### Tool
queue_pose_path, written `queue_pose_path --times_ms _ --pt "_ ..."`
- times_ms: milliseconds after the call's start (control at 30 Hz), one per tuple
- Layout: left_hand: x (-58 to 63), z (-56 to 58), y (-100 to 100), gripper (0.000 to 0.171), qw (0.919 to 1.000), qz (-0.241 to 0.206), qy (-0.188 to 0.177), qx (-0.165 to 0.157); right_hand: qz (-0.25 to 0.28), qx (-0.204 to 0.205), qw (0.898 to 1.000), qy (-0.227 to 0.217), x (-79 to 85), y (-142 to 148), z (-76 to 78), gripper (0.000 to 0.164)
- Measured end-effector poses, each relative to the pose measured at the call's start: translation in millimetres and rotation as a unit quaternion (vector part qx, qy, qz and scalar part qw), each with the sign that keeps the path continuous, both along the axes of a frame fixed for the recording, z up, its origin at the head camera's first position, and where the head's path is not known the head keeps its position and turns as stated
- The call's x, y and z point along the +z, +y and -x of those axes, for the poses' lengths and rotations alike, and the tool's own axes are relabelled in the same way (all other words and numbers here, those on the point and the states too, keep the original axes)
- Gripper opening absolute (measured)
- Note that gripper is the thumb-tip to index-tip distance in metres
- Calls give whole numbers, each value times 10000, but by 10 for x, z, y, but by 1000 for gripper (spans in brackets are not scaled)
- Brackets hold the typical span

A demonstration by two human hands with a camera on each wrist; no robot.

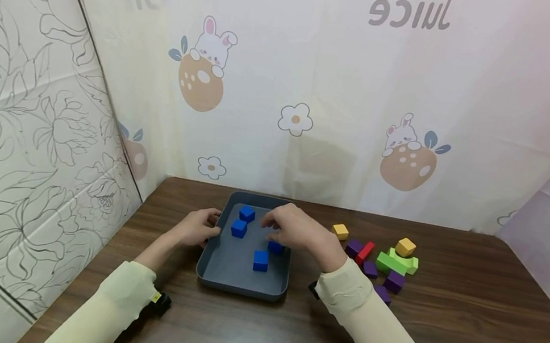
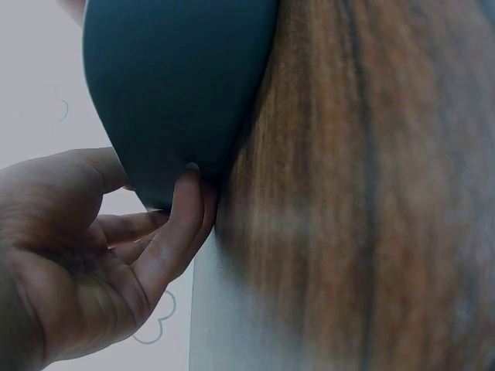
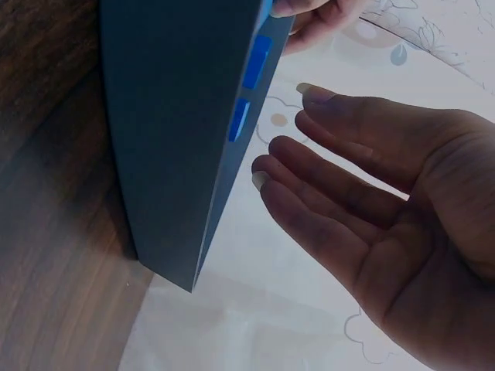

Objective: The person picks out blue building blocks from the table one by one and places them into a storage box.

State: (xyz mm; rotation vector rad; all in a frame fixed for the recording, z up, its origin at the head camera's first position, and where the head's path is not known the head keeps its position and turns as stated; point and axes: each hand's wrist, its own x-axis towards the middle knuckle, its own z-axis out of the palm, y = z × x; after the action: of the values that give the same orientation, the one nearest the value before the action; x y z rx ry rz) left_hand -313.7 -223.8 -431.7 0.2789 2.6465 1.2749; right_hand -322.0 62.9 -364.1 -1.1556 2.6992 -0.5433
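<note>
A dark grey tray (image 1: 232, 269) lies on the table with several blue blocks inside it. Two of those blocks, one (image 1: 247, 213) behind another (image 1: 239, 228), are in the left back part. A third block (image 1: 260, 261) sits nearer the front, and a further one is partly hidden under my right hand. My left hand (image 1: 198, 227) grips the tray's left side; in the left wrist view its thumb is at the rim and its fingers press the outer wall. Over the tray's right side hovers my right hand (image 1: 295, 228), fingers loosely bent, holding nothing.
Right of the tray lies a loose group of blocks: yellow (image 1: 405, 247), green (image 1: 391, 263), red (image 1: 364, 253) and purple (image 1: 394, 282). Another yellow block (image 1: 340, 232) lies closer to the tray. A printed curtain (image 1: 257, 152) hangs behind the brown wooden table (image 1: 483, 323).
</note>
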Motion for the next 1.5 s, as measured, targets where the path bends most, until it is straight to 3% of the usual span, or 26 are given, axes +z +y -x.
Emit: queue_pose_path --times_ms 900,1500 --pt "2 5 8 52 10000 7 -48 55 352 -285 9983 357 207 286 -79 20" --pt "-2 5 20 52 9999 122 -19 36 386 -471 9967 541 179 625 -52 16"
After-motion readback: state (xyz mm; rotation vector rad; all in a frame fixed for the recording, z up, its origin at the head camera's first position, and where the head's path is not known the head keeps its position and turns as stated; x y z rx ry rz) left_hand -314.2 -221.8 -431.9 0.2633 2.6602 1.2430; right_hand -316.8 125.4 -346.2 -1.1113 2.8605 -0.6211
